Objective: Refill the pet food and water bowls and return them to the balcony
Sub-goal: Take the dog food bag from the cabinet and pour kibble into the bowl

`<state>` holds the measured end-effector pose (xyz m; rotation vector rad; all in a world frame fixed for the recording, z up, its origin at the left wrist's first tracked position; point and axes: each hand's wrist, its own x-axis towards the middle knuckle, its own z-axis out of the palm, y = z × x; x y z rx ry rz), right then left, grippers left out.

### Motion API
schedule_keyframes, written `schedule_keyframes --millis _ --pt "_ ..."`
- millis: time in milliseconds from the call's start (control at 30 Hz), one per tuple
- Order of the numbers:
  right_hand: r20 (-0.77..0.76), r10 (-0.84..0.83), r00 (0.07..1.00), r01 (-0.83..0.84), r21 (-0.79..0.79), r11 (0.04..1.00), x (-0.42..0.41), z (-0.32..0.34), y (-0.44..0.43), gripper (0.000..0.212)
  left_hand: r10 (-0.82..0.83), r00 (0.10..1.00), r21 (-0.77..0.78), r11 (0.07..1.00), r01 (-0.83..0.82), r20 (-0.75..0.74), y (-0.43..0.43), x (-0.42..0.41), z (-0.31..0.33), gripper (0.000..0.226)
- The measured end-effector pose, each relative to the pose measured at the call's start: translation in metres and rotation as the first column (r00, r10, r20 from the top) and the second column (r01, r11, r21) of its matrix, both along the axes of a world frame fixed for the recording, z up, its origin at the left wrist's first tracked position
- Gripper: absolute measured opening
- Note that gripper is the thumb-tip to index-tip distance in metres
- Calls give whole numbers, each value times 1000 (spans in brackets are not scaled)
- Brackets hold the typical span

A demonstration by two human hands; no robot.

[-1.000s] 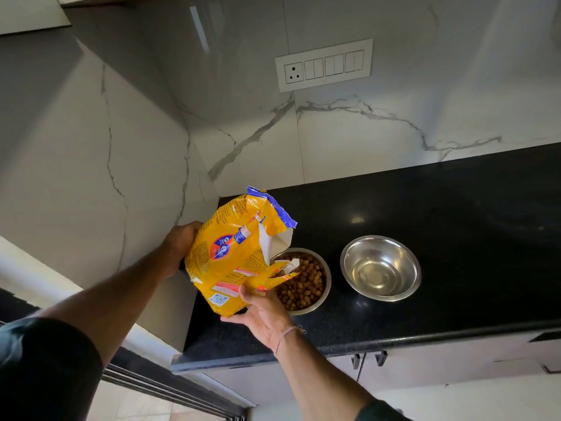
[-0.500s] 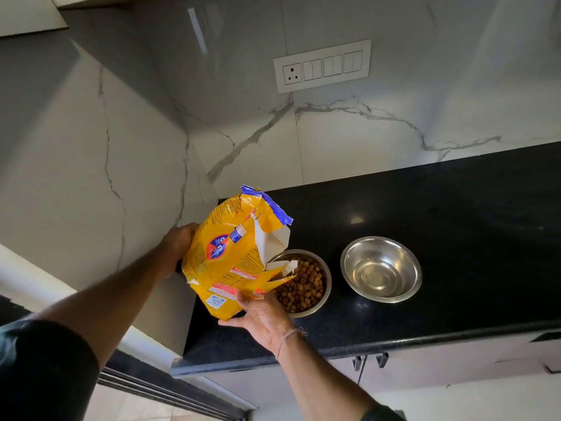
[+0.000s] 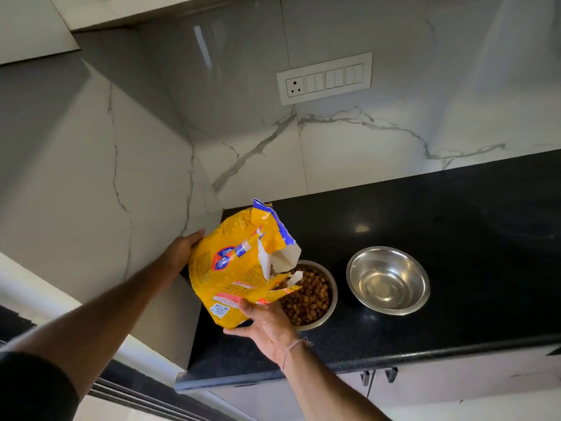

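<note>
A person tips a yellow pet food bag over a steel food bowl at the left end of a black counter, near the corner where the marble-look walls meet. The left hand presses flat against the bag's far-left side, fingers wrapped behind it and mostly hidden; the right hand cups the bag's lower corner from beneath, thumb over the front panel and fingers closed on the crinkled foil.

The bag's long axis leans from lower left to upper right, its torn white-lined mouth just above the bowl's left rim, so the kibble has only a short drop. The bowl, already heaped with brown kibble, lies to the right of both hands, with the right hand nearer and almost touching its rim. Righting the bag appears to be the next call, swinging the mouth up and left, away from the bowl.

A second steel bowl, round, polished and holding what looks like a shallow pool of clear water, sits just beside the first, a narrow strip of counter between them. The counter is glossy and speckled; a white switch plate is set in the wall above. Both bowls have yet to go to the balcony
</note>
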<state>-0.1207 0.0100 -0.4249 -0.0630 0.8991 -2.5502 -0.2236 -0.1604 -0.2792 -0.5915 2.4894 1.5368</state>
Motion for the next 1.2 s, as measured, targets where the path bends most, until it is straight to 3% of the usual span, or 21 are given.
schedule_keyframes --millis 200,333,567,1200 --pt "0 -10 1000 10 23 1000 1 1 -3 59 -197 980 89 976 198 -20 -4 14 5 32" --pt "-7 -6 1000 6 19 1000 2 1 0 58 -166 984 135 976 173 -62 -7 13 -3 22" --pt "-32 25 999 -25 11 1000 2 1 7 64 -102 993 203 973 111 -56 -14 12 -14 27" --pt "-43 70 997 -71 -26 997 -1 6 13 44 4 1000 236 972 -4 0 -23 4 -22 32"
